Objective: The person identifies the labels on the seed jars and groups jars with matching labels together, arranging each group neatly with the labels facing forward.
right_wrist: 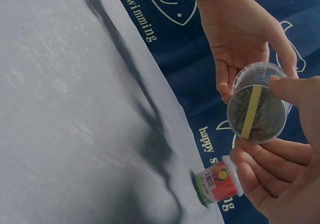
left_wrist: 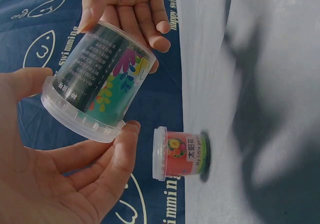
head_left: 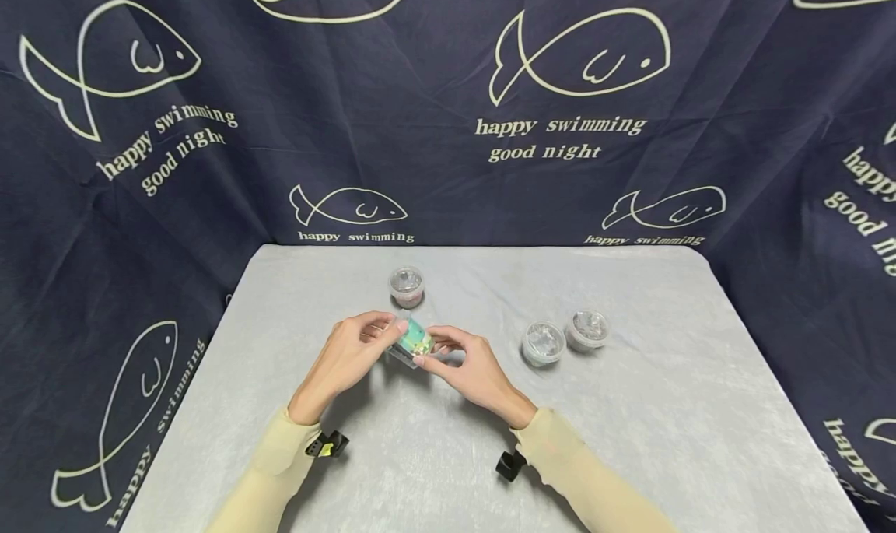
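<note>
holding a small clear plastic cup (head_left: 411, 341) between them, both hands work above the middle of the grey table (head_left: 630, 455), clear of its surface. the cup lies tipped on its side: in the head view its long axis runs roughly left to right, wide lidded rim toward the left hand (head_left: 353, 352), narrower base toward the right hand (head_left: 470, 366). the left wrist view shows a teal label with leaf shapes and a dark panel of print on the cup wall. the right wrist view looks at its base, which shows dark contents and a yellow strip.

left hand: thumb and fingertips (left_wrist: 127, 139) curled about the rim end, pinching it. right hand: fingers (right_wrist: 260, 156) and thumb curled round the base end, gripping it.

other items: one cup with a red label (head_left: 407, 285) stands upright toward the far edge of the table, just beyond the hands; the wrist views show its picture label. two more lidded cups (head_left: 543, 342) (head_left: 587, 329) stand side by side to the right of the hands, touching or nearly so; which cannot be told. a dark blue cloth with fish outlines (head_left: 581, 58) hangs behind and to both sides of the table. beige sleeves (head_left: 581, 471) cover both forearms, each with a black fitting at the wrist.
</note>
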A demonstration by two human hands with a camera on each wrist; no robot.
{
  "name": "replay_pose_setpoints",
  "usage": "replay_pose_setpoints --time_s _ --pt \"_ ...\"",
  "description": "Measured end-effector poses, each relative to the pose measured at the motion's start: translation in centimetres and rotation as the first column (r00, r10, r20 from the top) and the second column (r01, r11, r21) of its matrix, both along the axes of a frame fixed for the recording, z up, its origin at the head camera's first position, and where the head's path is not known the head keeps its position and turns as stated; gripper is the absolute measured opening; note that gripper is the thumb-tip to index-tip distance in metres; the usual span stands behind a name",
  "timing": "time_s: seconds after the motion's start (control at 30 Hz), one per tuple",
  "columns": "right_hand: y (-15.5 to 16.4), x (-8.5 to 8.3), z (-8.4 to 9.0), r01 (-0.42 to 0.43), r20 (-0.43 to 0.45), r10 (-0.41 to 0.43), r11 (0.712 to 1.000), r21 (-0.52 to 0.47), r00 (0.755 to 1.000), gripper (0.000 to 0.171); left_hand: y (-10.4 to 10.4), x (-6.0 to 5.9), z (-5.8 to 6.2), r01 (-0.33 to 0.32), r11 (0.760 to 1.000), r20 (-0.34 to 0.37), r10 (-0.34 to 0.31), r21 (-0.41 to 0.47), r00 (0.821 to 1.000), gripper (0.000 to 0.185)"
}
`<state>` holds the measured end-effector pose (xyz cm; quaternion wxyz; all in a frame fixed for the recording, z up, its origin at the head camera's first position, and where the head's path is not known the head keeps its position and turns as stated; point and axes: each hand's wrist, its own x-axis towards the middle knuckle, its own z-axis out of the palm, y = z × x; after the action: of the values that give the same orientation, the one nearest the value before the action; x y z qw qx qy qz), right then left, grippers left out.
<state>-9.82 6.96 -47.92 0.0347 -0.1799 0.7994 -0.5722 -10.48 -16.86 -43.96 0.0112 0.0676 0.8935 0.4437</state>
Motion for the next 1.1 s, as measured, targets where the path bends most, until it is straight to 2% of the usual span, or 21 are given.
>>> replay_pose_setpoints --time_s 0.2,0.43,0.83,1.1 --pt "0.02 -0.08 0.04 -0.018 -0.018 0.018 1.000 -0.003 1.000 0.045 -0.24 -0.09 -0.04 0.022 1.000 -0.016 -0.022 0.007 1.000 0.057" --pt "0.10 -0.35 0.12 -0.093 -0.013 0.092 0.994 -0.060 0.996 0.041 -0.54 -0.06 0.19 0.062 0.998 -0.040 -0.061 0.028 0.997 0.051" --pt "0.26 -0.73 -0.01 -0.130 0.168 0.150 0.984 -0.125 0.974 0.042 -0.62 0.05 0.45 0.127 0.991 -0.076 -0.123 0.048 0.990 0.045" --pt "0.23 -0.49 0.37 -0.124 0.175 0.148 0.982 -0.141 0.973 0.040 -0.64 0.14 0.50 0.153 0.986 -0.081 -0.148 0.064 0.986 0.043"
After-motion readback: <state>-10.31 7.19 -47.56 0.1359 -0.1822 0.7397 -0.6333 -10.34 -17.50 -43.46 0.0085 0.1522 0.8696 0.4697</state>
